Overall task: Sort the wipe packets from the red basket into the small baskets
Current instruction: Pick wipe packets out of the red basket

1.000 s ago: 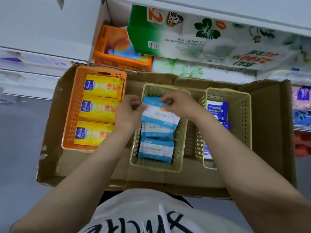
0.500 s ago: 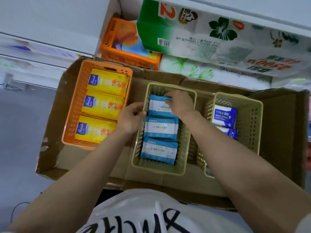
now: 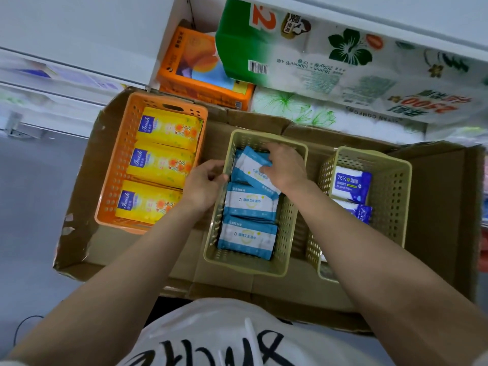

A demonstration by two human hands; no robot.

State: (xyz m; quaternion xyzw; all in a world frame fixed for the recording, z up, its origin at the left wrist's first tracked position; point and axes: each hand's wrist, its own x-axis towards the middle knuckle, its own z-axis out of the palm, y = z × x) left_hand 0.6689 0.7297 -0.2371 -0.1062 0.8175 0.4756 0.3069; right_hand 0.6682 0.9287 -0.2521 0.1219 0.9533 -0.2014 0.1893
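We are seating a blue packet (image 3: pixel 254 169) at the far end of the middle basket (image 3: pixel 286 233) in the cardboard box (image 3: pixel 435 220), right hand (image 3: pixel 284 167) gripping it, left hand (image 3: pixel 204 182) seemingly pinching the basket's rim; next, press it flat and let go.

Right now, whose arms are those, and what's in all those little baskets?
Those arms belong to a person who wears a camera on the head, so you look down just as they do. In front lies a cardboard tray with three baskets. The orange basket holds yellow packets. The middle basket holds light blue wipe packets. The basket on the right holds dark blue alcohol wipes. The right hand grips the top blue packet, which lies tilted at the far end of the middle basket. The left hand rests at that basket's edge. Behind are big packs of tissue paper.
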